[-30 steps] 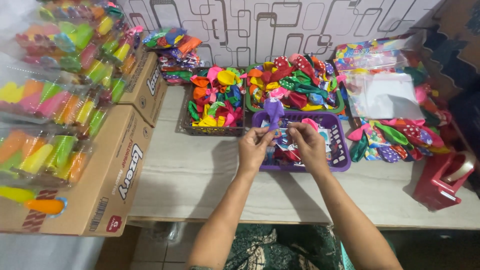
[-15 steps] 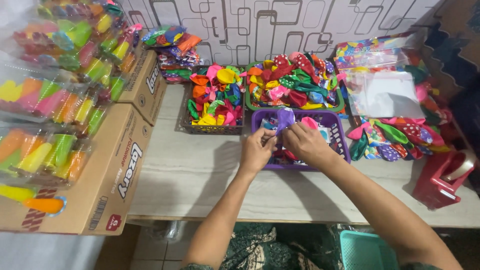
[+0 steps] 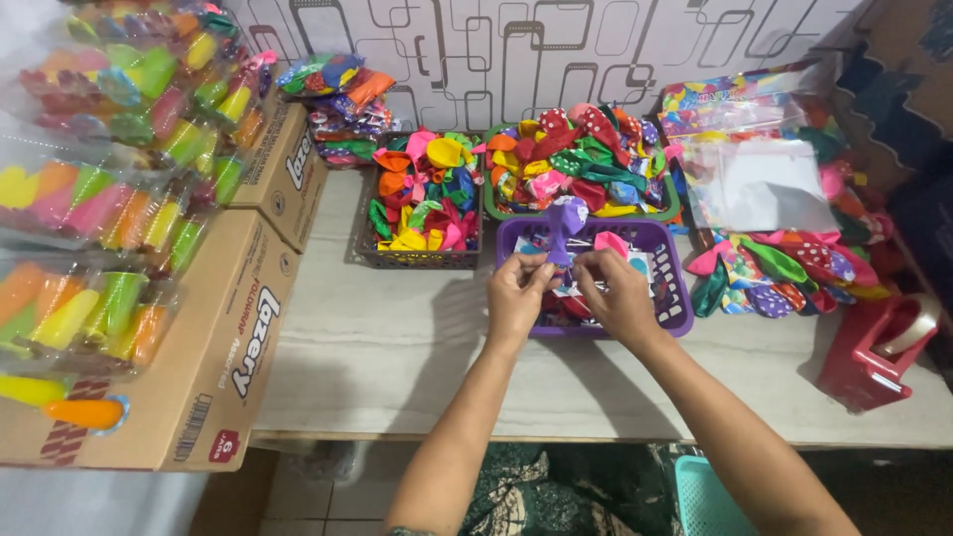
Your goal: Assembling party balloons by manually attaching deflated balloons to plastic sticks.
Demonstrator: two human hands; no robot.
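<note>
Left hand (image 3: pixel 516 296) and right hand (image 3: pixel 617 296) meet over the purple basket (image 3: pixel 675 298), both pinched shut on the neck of one purple balloon (image 3: pixel 567 220); its limp body stands up above the fingertips, over the basket's far half.

Largest to smallest, around them:
- Pale stone counter (image 3: pixel 397 347), running the width of the view.
- Cardboard cartons (image 3: pixel 208 367) at the person's left, stacked with clear packs of coloured toys (image 3: pixel 89 208).
- Heap of loose printed balloons (image 3: pixel 784 268) at the right, a clear plastic bag (image 3: pixel 759 184) lying on top.
- Green basket (image 3: pixel 581 164), heaped with mixed balloons, just behind the purple one.
- Dark mesh basket (image 3: pixel 422 203), also full, beside it to the left.
- Red tape dispenser (image 3: pixel 879 347) near the right edge of the counter.
- Bundle of wrapped balloon packs (image 3: pixel 338 99) against the wall.

Judgement on the handling: thin rubber like this looks slippery, so the grip is best kept close to the neck with thumb and forefinger of each hand (what exactly the fingertips are doing there is too small to tell). Working low over the basket seems wise; a dropped balloon would land among its own kind rather than on the floor.
</note>
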